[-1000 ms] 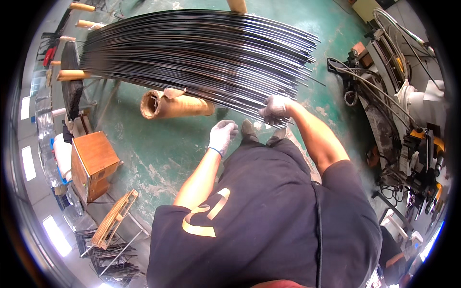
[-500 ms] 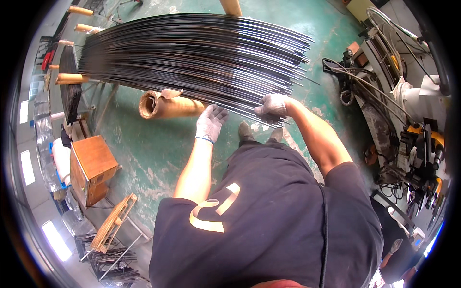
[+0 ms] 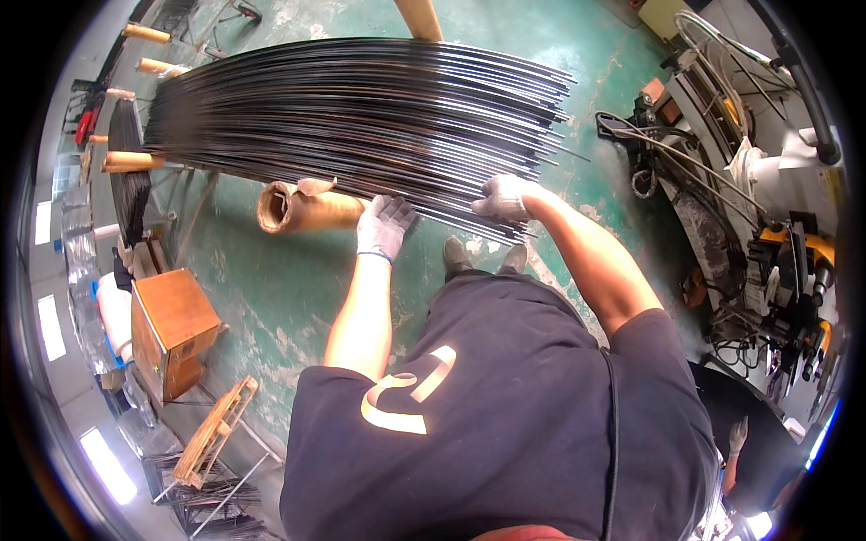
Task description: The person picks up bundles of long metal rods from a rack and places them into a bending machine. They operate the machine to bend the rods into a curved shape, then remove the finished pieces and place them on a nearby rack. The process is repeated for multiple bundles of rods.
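A wide layer of long, thin black rods (image 3: 343, 113) stretches from the far left to just ahead of me. My left hand (image 3: 386, 227), in a light grey work glove, lies with its fingers stretched out at the near edge of the layer. Close to the rods' right ends, my gloved right hand (image 3: 502, 198) is closed over the nearest ones, its fingertips partly hidden. A cardboard-like brown roll (image 3: 316, 209) lies beneath the near edge, just left of my left hand.
Machinery with hoses and cables (image 3: 713, 153) stands on the right. On the left are a brown wooden cabinet (image 3: 176, 311) and a wooden pallet-like frame (image 3: 215, 433). Another person's gloved hand (image 3: 738, 435) shows at the lower right. Green floor (image 3: 271, 298) surrounds the rods.
The whole view has shifted slightly. My left hand's fingers now overlap the nearest rods a little more; my right hand stays at the rod ends. The other person's hand has risen.
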Available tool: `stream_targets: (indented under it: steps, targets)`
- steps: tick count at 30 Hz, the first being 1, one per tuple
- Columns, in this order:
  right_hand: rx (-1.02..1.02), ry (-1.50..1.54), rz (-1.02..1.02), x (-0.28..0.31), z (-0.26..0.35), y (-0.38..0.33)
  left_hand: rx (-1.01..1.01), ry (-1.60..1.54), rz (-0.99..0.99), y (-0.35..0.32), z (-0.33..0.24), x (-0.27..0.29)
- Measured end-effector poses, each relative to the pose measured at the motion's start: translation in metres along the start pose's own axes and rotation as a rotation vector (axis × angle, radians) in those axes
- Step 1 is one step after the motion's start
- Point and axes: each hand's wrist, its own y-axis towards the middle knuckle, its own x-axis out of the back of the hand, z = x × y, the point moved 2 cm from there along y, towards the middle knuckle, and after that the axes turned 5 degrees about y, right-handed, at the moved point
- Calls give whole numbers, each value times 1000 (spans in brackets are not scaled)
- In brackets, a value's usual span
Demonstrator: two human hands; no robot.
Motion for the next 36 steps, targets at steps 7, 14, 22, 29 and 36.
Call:
stream_targets:
  steps: [7,14,22,29,36]
  targets:
    - [25,-231,-134,13,-22,-40,-3,-9,-51,16,-14,-3]
    - [-108,-190,-203,25,-80,-126,14,-120,-24,21,-43,-41]
    - [-144,-297,-374,-6,-131,-162,15,-157,-128,41,-38,-56]
    - [-81,-353,-513,-3,-105,-151,-40,-138,-63,34,-34,-72]
    - [191,-339,-656,-27,-39,-105,-32,-131,-74,-4,-11,-96]
